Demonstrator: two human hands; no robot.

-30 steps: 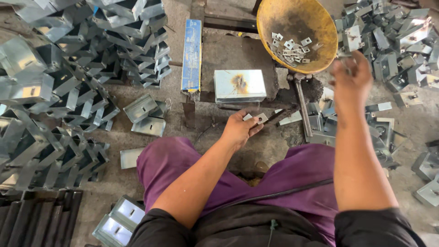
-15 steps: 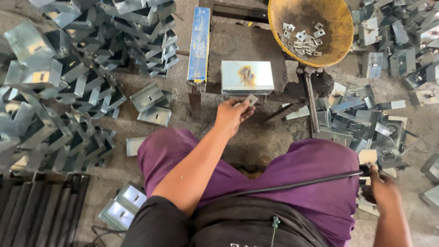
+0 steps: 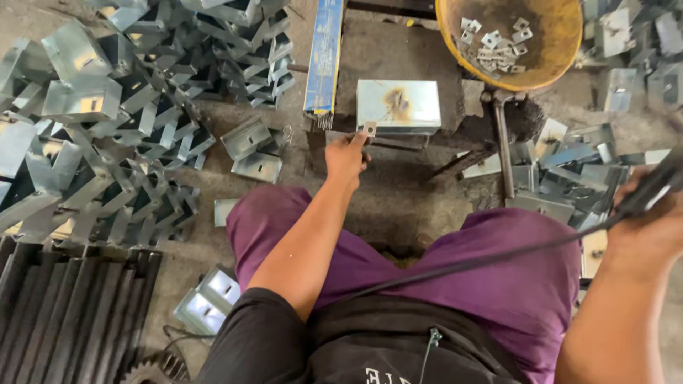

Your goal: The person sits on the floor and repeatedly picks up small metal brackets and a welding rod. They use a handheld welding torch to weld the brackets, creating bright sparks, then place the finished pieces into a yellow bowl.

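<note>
I am pinching 1 small square metal plate (image 3: 369, 129) between the fingertips of my left hand (image 3: 346, 158), holding it against the near-left corner of the flat galvanised box (image 3: 398, 105) that is sitting on the concrete floor (image 3: 398, 192) ahead of my knees. The box top is showing a brown scorch mark near its middle.

My right hand (image 3: 651, 220) is clenching around a black cable (image 3: 498, 256) at the right edge of the view; the cable is running from that hand down across my purple trousers (image 3: 512, 270) toward my waist. What is at the far end of the cable is out of sight.

Beyond the box, a rusty yellow bowl (image 3: 555, 43) is holding a heap of small square plates (image 3: 498, 44). A blue flat pack (image 3: 324, 57) is lying just left of the box. Folded metal brackets (image 3: 107, 128) are piling up along the left side of the floor, and more brackets (image 3: 576, 171) are lying to the right, near my right knee. Dark ribbed bars (image 3: 64, 313) are lying at the lower-left corner.
</note>
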